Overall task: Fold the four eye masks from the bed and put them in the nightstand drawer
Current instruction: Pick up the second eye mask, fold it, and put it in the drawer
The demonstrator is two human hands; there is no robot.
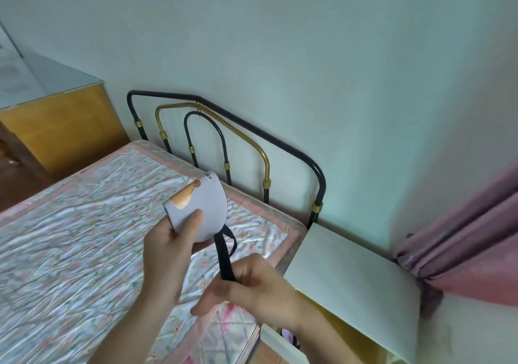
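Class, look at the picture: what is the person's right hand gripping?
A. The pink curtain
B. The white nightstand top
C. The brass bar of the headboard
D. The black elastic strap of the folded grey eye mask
D: the right hand closes round the black elastic strap hanging from the folded grey eye mask, which the left hand holds.

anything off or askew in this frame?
Nothing stands out. The left hand holds the folded grey eye mask, the right hand pulls its black strap taut, above a smooth quilt.
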